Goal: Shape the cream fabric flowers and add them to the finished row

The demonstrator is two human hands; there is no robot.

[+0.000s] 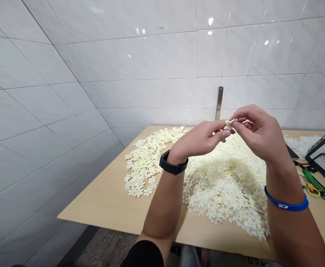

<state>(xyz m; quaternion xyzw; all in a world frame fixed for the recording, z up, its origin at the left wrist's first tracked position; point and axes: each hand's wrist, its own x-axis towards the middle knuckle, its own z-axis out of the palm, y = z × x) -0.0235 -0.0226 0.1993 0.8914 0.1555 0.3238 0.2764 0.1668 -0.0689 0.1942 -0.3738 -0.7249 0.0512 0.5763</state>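
Right of centre in the head view, we see a cream flower (230, 124) pinched by the fingers of the right hand (255, 129); the left hand (201, 140) meets it, but whether its fingers grip we cannot tell. A loose heap (226, 193) and a strip (144, 163) of blossoms surround; which are finished, we cannot judge. Petals look thin, cloth-like, pointed; the desk (103, 200), smooth tan.

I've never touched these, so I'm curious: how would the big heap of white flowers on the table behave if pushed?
The heap would probably spread rather than move as one block, since its blossoms look separate. It seems light for its size, given the thin-looking petals, and unlikely to roll, lying low and wide.
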